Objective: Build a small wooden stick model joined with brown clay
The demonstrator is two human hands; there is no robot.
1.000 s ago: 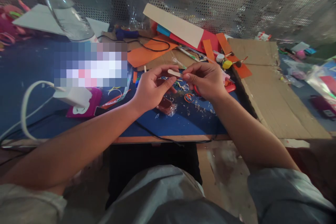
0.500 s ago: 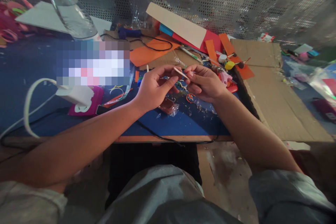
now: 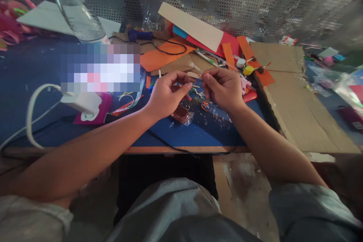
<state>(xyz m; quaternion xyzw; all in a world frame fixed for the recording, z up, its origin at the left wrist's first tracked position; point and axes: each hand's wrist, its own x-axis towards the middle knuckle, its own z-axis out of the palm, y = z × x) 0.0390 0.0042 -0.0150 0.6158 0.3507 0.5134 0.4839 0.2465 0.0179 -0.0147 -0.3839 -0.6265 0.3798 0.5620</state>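
My right hand (image 3: 225, 87) pinches one end of a small, flat, pale wooden craft stick (image 3: 195, 75) between thumb and fingers. The stick's other end points left, close to the fingertips of my left hand (image 3: 167, 92); whether they touch it I cannot tell. My left fingers are curved, with the thumb apart from them. Behind the left wrist the tip of another pale stick (image 3: 159, 73) shows, its lower part hidden. Beneath the hands lie a brown piece in clear wrap (image 3: 181, 114), an orange ring (image 3: 206, 106) and scattered scraps.
A water bottle (image 3: 81, 19) stands at the back left, near a white charger (image 3: 81, 102) with a looped cable. Orange paper (image 3: 161, 56), a cream sheet (image 3: 193, 26) and small pots (image 3: 248, 70) lie at the back. Cardboard (image 3: 300, 109) covers the right side.
My right hand has turned and shifted slightly right, its fingers closing more over the stick's end. The stick now lies flatter, showing its broad face. My left hand has hardly moved.
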